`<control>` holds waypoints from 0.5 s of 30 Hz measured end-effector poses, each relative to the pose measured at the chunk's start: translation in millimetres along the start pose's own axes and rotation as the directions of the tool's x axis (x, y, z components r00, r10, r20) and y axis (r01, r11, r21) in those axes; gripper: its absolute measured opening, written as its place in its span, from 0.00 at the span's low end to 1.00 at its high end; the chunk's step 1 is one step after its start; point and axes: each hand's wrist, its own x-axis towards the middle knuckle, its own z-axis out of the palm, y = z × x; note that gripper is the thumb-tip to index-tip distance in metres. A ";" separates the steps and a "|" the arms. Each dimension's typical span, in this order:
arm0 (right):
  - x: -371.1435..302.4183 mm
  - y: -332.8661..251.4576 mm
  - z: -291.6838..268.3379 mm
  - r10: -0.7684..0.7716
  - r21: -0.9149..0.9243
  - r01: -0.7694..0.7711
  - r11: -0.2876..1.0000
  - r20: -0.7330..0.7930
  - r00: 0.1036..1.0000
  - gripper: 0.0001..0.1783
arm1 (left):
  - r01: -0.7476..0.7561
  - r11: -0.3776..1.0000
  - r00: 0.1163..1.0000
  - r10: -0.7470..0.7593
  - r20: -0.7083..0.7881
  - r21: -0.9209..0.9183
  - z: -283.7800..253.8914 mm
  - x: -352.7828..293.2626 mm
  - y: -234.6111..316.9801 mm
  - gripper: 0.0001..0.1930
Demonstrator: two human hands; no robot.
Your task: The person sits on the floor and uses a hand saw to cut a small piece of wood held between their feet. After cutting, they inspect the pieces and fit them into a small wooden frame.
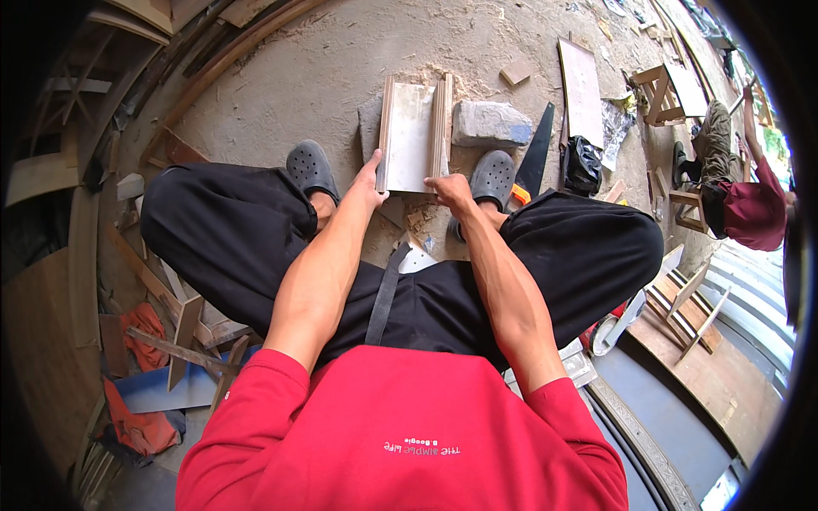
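Observation:
Between my feet is a pale wooden panel (411,128) with moulded wood strips along its left and right edges. My left hand (371,180) is closed on the near end of the left strip (386,136), its thumb pointing up along the side. At the near end of the right strip (440,128), my right hand (452,192) is closed on the wood, fingers curled. The panel's far end lies by a grey block, partly hidden at its left. To the right sits another rough grey block (492,124).
A handsaw (537,153) with an orange handle lies beyond my right shoe (492,177). Further right are a long board (581,94), a black plastic bag (582,164) and a co-worker in a dark red shirt (754,213). Wood scraps and an orange cloth (141,417) crowd the left.

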 end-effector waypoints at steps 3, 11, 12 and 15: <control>3.8 6.2 -3.3 -0.119 -0.097 0.121 0.988 0.028 0.993 0.22 | 0.001 1.000 1.000 -0.001 0.005 -0.005 7.7 -3.5 -1.0 0.45; 0.0 5.3 1.6 -0.030 -0.042 0.029 0.999 -0.034 0.999 0.22 | -0.029 0.999 0.999 0.029 -0.022 -0.013 6.4 -4.7 -2.2 0.43; 3.2 8.9 2.2 -0.037 -0.082 0.033 0.996 -0.056 0.998 0.22 | -0.030 0.999 0.999 0.030 -0.022 -0.016 7.2 -4.3 -3.0 0.43; 9.5 16.3 6.4 -0.064 -0.062 0.059 0.996 -0.078 0.995 0.22 | -0.035 0.999 0.999 0.034 -0.032 -0.028 7.3 -2.3 -3.9 0.41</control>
